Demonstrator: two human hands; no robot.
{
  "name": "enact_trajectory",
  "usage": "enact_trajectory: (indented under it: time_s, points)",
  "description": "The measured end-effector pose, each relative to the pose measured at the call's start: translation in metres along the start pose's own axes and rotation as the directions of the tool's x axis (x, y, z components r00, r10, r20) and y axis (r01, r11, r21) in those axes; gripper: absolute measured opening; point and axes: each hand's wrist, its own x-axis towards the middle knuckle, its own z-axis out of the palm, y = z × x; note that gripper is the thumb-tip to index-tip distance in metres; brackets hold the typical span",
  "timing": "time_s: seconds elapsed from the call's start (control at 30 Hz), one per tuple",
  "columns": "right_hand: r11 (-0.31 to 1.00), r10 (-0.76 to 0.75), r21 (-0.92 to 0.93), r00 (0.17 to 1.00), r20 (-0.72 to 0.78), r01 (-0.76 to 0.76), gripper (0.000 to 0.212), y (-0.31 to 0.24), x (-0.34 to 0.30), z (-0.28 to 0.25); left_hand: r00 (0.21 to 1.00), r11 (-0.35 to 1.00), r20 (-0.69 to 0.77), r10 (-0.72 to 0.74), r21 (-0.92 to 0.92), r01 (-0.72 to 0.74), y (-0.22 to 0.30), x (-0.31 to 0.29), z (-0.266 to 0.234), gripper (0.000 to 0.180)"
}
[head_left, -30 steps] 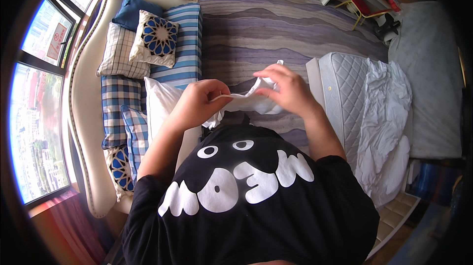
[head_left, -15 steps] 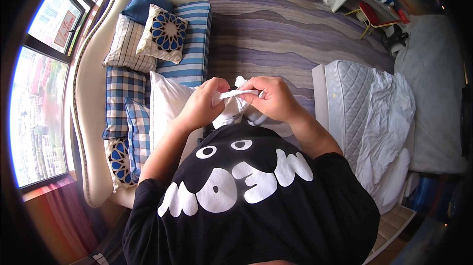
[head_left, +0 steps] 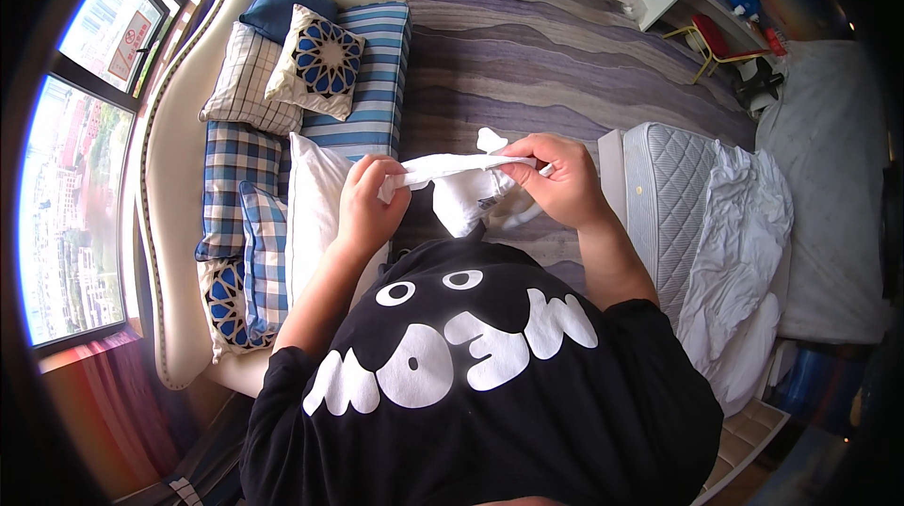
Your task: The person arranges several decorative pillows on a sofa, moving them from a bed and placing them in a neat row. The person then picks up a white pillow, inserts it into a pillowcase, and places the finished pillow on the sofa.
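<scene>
A white cloth (head_left: 443, 166) is stretched in a band between my two hands in front of my chest. My left hand (head_left: 373, 200) is closed around one end. At the other end, my right hand (head_left: 565, 178) pinches the fabric between thumb and fingers. Part of the cloth hangs below the band and bears a small dark print; a short white flap sticks up near my right fingers. What kind of item the cloth is cannot be made out. Just left of my left hand stands a white pillow (head_left: 315, 191) on the sofa.
The cream sofa (head_left: 174, 214) on the left has a blue striped seat (head_left: 372, 68) and several cushions. On the right, a quilted mattress (head_left: 664, 195) carries a crumpled white sheet (head_left: 736, 233). A red chair (head_left: 713, 40) stands far right on the wavy-patterned floor (head_left: 508, 64).
My hands have moved apart, the right one to the right and the left one slightly left. The bunched cloth is now drawn out between them, with more of it hanging below.
</scene>
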Motion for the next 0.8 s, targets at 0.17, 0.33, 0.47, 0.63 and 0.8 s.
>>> enact_trajectory:
  time_s: [0.17, 0.33, 0.47, 0.63, 0.8]
  points:
    - [0.981, 0.136, -0.14, 0.991, 0.013, -0.133, 0.011, -0.004, -0.001, -0.015, 0.987, 0.98, -0.137, 0.086, -0.168, -0.109, 0.018, 0.006, -0.01, 0.026]
    - [0.984, 0.082, -0.171, 0.984, 0.159, -0.055, 0.023, -0.018, 0.002, -0.005, 0.986, 0.945, 0.08, 0.149, -0.305, -0.118, 0.048, 0.019, -0.023, 0.024]
    - [0.971, -0.151, 0.208, 0.975, 0.165, 0.115, 0.026, -0.027, -0.001, 0.032, 0.96, 0.93, 0.125, 0.249, -0.309, -0.201, 0.062, 0.028, -0.018, 0.035]
    - [0.995, -0.074, 0.088, 0.973, 0.217, 0.056, 0.015, -0.027, 0.0, 0.037, 0.972, 0.968, 0.214, 0.097, -0.248, -0.042, 0.062, 0.022, -0.021, 0.043]
    - [0.996, -0.033, 0.089, 0.987, 0.157, 0.019, 0.015, -0.025, -0.001, 0.033, 0.936, 0.815, 0.333, -0.114, -0.507, 0.28, 0.045, 0.004, -0.03, 0.044]
